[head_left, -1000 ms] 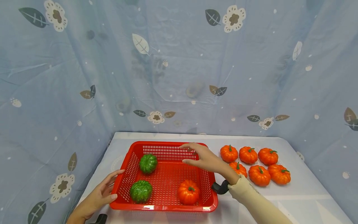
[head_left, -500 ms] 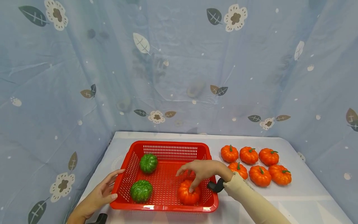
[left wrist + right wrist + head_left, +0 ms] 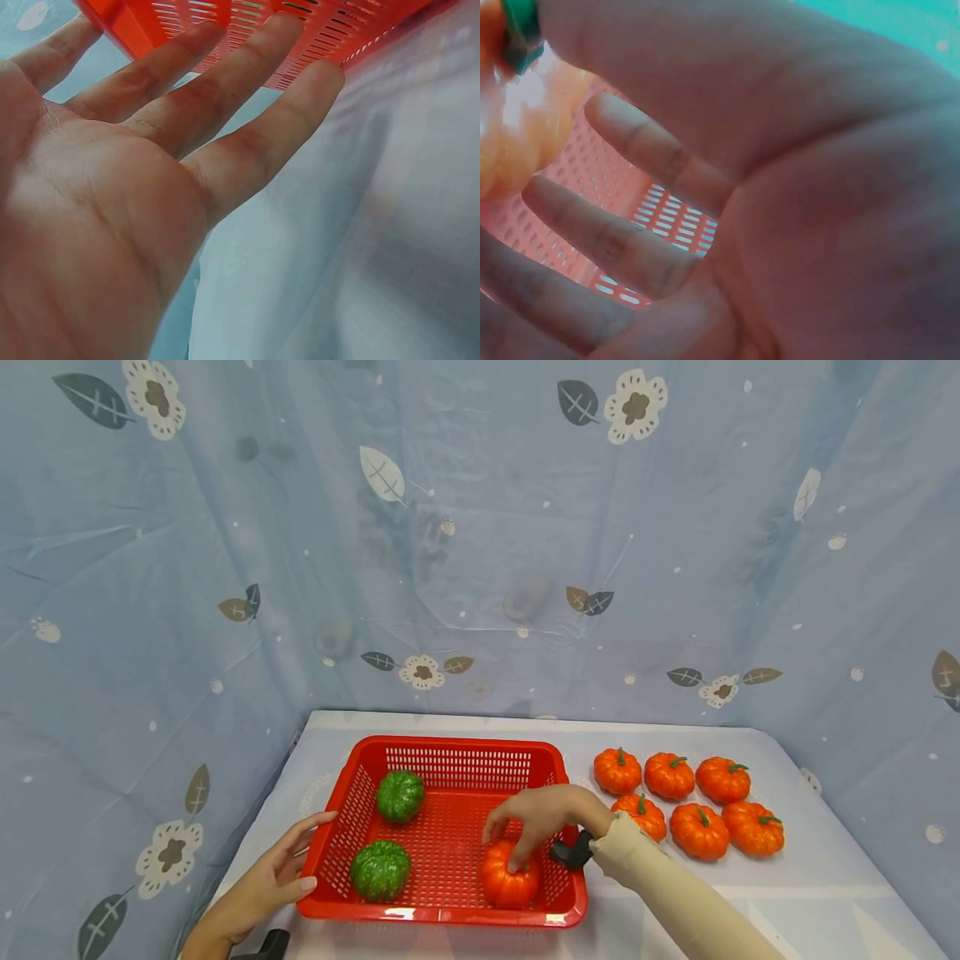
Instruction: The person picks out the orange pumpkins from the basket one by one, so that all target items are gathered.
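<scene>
My right hand (image 3: 536,818) is over the right front part of a red basket (image 3: 442,914), its fingers bent round an orange toy pumpkin (image 3: 504,885). The thumb lies on top beside the green stem, and the other fingers reach down the far side. In the right wrist view the thumb covers part of the pumpkin (image 3: 517,142), with the fingertips close to its edge. My left hand (image 3: 262,881) rests against the basket's left side, fingers extended. The left wrist view has its fingertips at the perforated basket wall (image 3: 330,37).
Two green pumpkins, a rear one (image 3: 400,796) and a front one (image 3: 380,870), sit in the basket's left half. Several orange pumpkins (image 3: 699,832) stand in two rows on the white table (image 3: 795,918) to the right. A patterned blue curtain (image 3: 480,568) encloses the back and sides.
My right hand has come down from above the basket's back right onto the orange pumpkin, and its fingers have lowered behind it. My left hand has stayed at the basket's side.
</scene>
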Demonstrator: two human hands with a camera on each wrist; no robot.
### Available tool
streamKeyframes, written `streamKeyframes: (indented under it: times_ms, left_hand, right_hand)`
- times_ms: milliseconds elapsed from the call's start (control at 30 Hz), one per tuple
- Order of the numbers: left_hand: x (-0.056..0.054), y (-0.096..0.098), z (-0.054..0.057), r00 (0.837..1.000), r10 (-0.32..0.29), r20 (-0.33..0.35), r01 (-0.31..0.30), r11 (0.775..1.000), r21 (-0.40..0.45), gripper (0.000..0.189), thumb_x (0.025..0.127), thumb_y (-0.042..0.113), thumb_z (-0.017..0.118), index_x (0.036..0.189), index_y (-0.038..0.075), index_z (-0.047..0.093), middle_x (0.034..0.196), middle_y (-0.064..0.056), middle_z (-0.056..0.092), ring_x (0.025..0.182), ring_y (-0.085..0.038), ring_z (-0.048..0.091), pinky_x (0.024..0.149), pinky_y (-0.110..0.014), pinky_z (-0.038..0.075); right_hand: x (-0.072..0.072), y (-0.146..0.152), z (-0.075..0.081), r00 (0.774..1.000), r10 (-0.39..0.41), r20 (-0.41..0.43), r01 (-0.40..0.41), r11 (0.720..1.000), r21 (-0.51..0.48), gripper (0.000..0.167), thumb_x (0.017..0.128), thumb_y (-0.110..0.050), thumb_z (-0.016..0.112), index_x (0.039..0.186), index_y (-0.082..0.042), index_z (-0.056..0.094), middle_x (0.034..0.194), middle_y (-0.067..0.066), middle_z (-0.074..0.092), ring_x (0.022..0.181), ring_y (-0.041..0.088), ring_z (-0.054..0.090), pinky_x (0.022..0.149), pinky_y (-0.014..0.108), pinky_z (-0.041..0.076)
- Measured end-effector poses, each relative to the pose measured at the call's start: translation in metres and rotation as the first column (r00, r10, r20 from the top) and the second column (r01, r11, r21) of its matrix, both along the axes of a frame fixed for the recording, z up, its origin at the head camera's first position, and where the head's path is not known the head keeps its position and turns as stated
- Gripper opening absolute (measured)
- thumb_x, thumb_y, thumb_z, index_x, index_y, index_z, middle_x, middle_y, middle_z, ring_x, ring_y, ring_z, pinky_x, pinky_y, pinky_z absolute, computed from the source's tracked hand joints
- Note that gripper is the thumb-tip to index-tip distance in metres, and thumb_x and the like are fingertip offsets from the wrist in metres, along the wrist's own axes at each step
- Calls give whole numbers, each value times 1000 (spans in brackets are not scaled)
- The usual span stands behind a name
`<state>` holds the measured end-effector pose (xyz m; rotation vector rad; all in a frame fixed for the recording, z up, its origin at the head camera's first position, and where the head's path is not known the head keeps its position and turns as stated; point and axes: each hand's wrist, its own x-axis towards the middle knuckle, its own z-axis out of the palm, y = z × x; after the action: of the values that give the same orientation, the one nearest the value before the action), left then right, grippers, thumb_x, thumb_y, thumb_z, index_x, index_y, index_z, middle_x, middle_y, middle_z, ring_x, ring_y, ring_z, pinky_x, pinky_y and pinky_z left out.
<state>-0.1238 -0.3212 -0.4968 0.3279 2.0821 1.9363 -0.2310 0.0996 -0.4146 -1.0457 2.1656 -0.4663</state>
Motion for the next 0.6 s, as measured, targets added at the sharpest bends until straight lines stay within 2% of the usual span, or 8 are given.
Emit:
streamKeyframes:
  times_ms: [167,367,500,600]
  left_hand:
    - [0,-1,-1,1000,8,-3,-8,1000,-10,73,98,5,61,161,19,27,157,-30,26,130,-32,53,91,-44,58]
    - [0,0,0,1000,20,1,-20,1000,-22,73,97,7,62,161,20,28,157,-28,27,131,-38,51,91,-45,59]
    - [0,1,1,1000,27,13,-26,999,-22,74,97,8,62,161,20,28,157,-29,28,130,-39,51,90,-45,59]
    - [0,1,2,999,29,19,-29,999,-21,74,97,8,63,161,20,28,156,-29,27,131,-40,50,90,-46,59]
  right_hand:
    - [-2,-12,-4,997,35,-70,-35,999,8,37,85,-31,86,118,-25,70,113,-13,67,103,12,61,85,24,50]
    - [-6,-29,-11,986,92,-136,-99,994,-48,38,88,-30,84,121,-21,69,113,-9,68,93,7,60,82,21,50]
    - [-6,-33,-13,988,87,-128,-102,988,-118,33,93,-24,79,123,-17,69,116,-3,70,90,4,64,82,21,52]
    - [-8,-31,-14,990,87,-108,-100,987,-124,28,96,-12,70,123,-17,69,118,-4,69,99,6,65,89,23,52]
